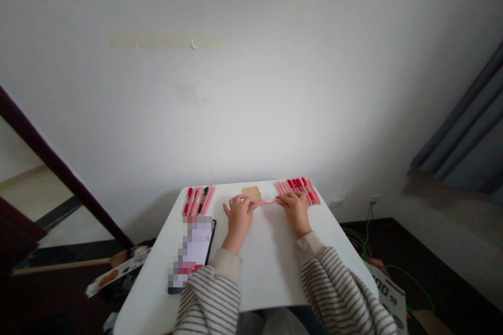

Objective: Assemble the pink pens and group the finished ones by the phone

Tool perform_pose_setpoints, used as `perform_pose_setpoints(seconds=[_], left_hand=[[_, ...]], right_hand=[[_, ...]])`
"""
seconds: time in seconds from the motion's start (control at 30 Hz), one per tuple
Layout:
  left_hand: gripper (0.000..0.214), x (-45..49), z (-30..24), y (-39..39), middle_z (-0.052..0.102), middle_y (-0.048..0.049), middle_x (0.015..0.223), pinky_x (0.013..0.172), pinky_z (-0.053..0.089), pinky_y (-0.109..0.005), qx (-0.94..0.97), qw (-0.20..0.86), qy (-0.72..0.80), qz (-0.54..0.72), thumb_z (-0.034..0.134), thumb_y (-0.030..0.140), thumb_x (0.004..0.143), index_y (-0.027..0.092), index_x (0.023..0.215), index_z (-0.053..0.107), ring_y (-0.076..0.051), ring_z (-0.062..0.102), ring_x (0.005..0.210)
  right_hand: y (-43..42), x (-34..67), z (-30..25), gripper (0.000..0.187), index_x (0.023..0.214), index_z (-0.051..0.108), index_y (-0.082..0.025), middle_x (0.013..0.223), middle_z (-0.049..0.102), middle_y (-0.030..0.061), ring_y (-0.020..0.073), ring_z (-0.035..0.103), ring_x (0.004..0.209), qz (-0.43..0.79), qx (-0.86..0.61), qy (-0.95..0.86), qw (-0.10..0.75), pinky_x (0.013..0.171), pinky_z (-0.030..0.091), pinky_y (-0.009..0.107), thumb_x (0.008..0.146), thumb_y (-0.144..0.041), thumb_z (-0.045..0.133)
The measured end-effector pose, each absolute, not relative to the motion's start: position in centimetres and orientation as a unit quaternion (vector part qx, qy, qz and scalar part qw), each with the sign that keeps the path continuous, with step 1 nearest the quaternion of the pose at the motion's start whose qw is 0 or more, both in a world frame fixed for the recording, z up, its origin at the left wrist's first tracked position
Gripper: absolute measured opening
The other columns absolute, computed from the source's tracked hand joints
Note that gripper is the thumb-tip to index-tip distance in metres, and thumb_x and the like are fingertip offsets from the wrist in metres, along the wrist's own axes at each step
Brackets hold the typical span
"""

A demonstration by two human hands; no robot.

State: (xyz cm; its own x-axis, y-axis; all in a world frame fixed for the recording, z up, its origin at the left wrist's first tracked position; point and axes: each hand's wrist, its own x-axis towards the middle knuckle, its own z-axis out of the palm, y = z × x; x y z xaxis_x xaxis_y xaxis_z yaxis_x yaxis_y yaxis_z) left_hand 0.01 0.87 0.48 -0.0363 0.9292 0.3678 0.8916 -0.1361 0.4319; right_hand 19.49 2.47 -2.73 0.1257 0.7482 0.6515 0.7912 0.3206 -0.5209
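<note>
Pink pen point(268, 202): it is lying crosswise between my two hands, near the far edge, its middle showing; whether it is touching the surface, I cannot tell.
Left grip point(240, 212): I am pinching the pen's left end between thumb and fingertips, closed down to its thickness, while my little finger is spreading outward.
Right grip point(295, 209): I am keeping my fingers closed on the pen's right end, palm down; the exact finger placing is hiding under my knuckles.
Tan pad point(250, 191): it is lying just beyond the pen, nearer my left fingers.
Left pens point(199, 200): pink, red and black ones are lying side by side at the far left corner, well apart from my left fingers.
Right pens point(301, 190): pink and red ones are fanning in a row at the far right corner, just beyond my right knuckles, which are covering some lower ends from view.
Phone point(196, 248): it is lying screen up left of my left wrist, its picture partly blurred into blocks.
Tabletop point(271, 272): white, it is carrying all of these and standing by a pale wall point(251, 89).
Sleeves point(346, 293): striped, they are reaching my wrists with plain cuffs.
</note>
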Motion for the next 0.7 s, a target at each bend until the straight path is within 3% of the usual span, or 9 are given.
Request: perform_pose_setpoints(seconds=[0.17, 0.7], left_hand=[[0.026, 0.0, 0.4, 1.0, 0.062, -0.0047, 0.120, 0.106, 0.026, -0.065, 0.682, 0.030, 0.677, 0.275, 0.045, 0.034, 0.091, 0.027, 0.092, 0.070, -0.026, 0.047, 0.117], [0.029, -0.3, 0.3, 1.1, 0.058, -0.0105, 0.121, 0.102, 0.032, -0.064, 0.633, 0.012, 0.719, 0.286, 0.039, 0.027, 0.092, 0.021, 0.102, 0.066, -0.027, 0.047, 0.116]], right_hand=[[2.4, 19.5, -2.6, 0.032, 0.089, 0.077, -0.031, 0.089, 0.071, 0.0044, 0.0258, 0.043, 0.099, -0.017, -0.578, -0.658, 0.483, 0.086, 0.026, 0.040, 0.093, -0.047, 0.049], [3.5, 20.5, -3.7, 0.027, 0.091, 0.076, -0.027, 0.092, 0.068, 0.0073, 0.0271, 0.042, 0.098, -0.052, -0.629, -0.598, 0.494, 0.085, 0.027, 0.043, 0.089, -0.042, 0.053]])
